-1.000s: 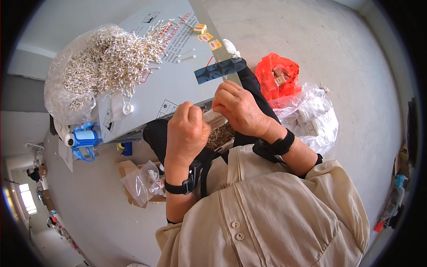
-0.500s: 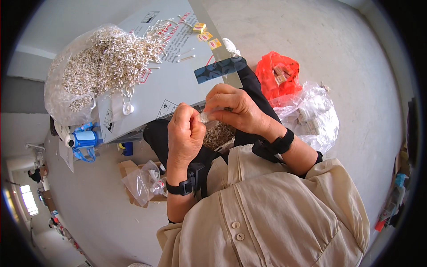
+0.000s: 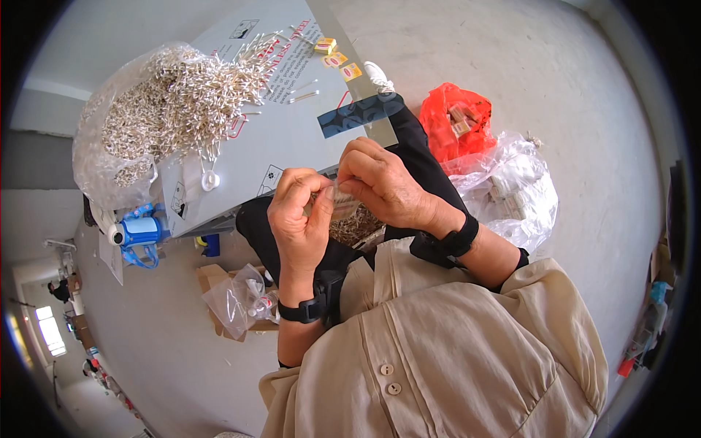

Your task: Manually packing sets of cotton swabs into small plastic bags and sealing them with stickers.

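Left hand [image 3: 299, 219] and right hand [image 3: 383, 182] pinched together on small clear packet [image 3: 337, 198], fingers closed around its top, just above lap at picture centre. At 11 o'clock, heap of white sticks [image 3: 171, 102] on grey cardboard box [image 3: 292, 139]. At 2 o'clock, red bag [image 3: 456, 128].

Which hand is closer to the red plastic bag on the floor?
The right hand. It is just below and to the left of the red plastic bag in the picture. The left hand is farther away, on the other side of the right hand.
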Demonstrator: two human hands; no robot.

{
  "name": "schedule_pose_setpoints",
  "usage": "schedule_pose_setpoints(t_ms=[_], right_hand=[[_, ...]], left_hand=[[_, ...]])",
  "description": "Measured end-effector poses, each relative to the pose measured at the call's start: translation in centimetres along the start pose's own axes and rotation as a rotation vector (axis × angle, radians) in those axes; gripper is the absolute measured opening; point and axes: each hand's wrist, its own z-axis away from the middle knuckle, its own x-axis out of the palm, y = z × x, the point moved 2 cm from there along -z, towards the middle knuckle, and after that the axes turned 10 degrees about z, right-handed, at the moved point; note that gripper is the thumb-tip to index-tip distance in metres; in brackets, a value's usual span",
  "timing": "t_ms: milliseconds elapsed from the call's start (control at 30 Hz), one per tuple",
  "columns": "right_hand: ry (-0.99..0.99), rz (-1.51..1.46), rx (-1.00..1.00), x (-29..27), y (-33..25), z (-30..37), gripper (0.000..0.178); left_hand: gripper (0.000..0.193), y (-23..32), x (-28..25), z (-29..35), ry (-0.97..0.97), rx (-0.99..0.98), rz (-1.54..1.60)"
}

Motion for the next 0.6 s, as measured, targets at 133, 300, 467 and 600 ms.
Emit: schedule_pose_setpoints(t_ms=[133,300,467,600], right_hand=[[-0.008,-0.024,-0.005,0.0,0.0,-0.1,0.012],[-0.022,0.051,-0.055,-0.2,0.3,-0.1,0.014],[-0.017,0.147,-0.083,-0.8,0.5,0.3,0.016],[-0.051,0.155,-0.078,-1.2,1.2,0.8,0.015]], left_hand=[[0.008,-0.2,0.9,0.3,0.046,0.052,-0.077],[0.009,-0.8,1.5,0.7,0.089,0.009,-0.046],[0.01,-1.3,1.2,0.9,0.1,-0.036,-0.027],[0.011,-1.9,0.8,1.2,0.103,-0.117,0.058]])
